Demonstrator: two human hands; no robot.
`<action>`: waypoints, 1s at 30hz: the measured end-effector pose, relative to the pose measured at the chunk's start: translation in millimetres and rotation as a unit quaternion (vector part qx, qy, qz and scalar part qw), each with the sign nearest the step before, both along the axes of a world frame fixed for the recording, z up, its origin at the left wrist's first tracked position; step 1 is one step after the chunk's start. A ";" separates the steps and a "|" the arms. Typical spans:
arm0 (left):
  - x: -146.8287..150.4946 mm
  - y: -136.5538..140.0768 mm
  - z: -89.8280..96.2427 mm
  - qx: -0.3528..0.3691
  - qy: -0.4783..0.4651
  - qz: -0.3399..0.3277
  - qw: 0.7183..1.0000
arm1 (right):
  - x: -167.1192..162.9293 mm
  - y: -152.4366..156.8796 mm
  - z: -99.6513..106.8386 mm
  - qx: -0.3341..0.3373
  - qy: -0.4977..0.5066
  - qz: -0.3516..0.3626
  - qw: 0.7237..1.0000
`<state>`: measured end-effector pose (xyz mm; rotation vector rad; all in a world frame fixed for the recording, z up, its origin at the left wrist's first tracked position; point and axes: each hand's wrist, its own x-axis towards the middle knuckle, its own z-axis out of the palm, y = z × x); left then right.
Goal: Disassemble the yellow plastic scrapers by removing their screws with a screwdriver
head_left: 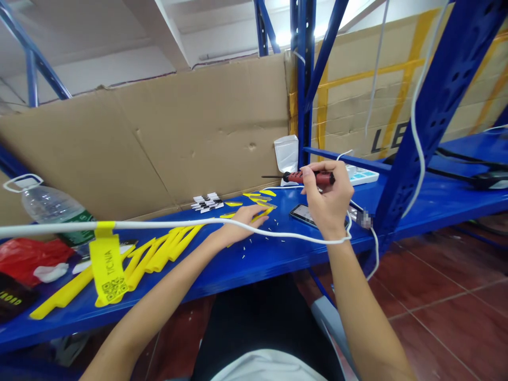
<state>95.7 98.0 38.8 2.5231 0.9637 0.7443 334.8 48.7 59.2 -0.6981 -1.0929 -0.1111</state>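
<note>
My right hand [329, 193] is raised over the shelf, closed round the handle of a red and black screwdriver [293, 177]. Its thin shaft points left, touching nothing. Low on the blue shelf [222, 270], my left hand [242, 219] has its fingers bent on a small yellow strip [264, 214], which sticks out past the fingertips. Several short yellow pieces [260, 199] lie just behind it. Tiny screws [250, 241] are scattered in front of the left hand. A white cable [222, 221] with a yellow printed tag [107, 264] crosses in front of both arms.
Long yellow strips [159, 256] lie on the left beside a plastic bottle [55, 206] and a red bag [32, 259]. A phone [304, 214] lies below the right hand. Black-and-white clips [207, 202] stand near the cardboard [198, 132]. A blue post [432, 106] rises at right.
</note>
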 end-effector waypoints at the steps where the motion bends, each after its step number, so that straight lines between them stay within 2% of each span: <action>1: -0.3 0.1 -0.2 -0.019 -0.013 0.012 1.000 | 1.0 0.3 0.0 0.003 0.001 -0.001 1.000; 5: -3.7 0.4 0.8 -0.119 -0.084 0.012 0.989 | 3.8 1.2 0.2 0.004 0.001 -0.014 1.000; 9: -11.4 10.7 11.0 -0.212 -0.133 0.021 0.968 | 3.4 0.9 0.9 0.004 0.007 -0.016 1.000; 12: -16.1 33.5 22.3 -0.304 -0.176 0.076 0.933 | 4.1 2.1 0.1 0.008 0.018 -0.002 1.000; 16: -14.2 78.0 32.8 -0.395 -0.215 0.126 0.884 | 9.1 7.0 -3.6 0.000 0.028 -0.003 1.000; 20: -4.2 117.1 33.3 -0.444 -0.216 0.135 0.859 | 11.0 8.5 -5.1 -0.005 0.026 -0.002 1.000; 24: 7.9 139.1 29.7 -0.485 -0.185 0.131 0.844 | 6.0 3.4 -2.5 -0.002 0.013 0.009 1.000; 27: 13.6 144.9 32.3 -0.479 -0.162 0.154 0.849 | 2.4 -0.1 -0.7 0.001 0.009 0.015 1.000; 30: 9.9 139.1 44.4 -0.439 -0.184 0.164 0.864 | 1.7 -1.3 -0.3 0.001 0.010 0.014 1.000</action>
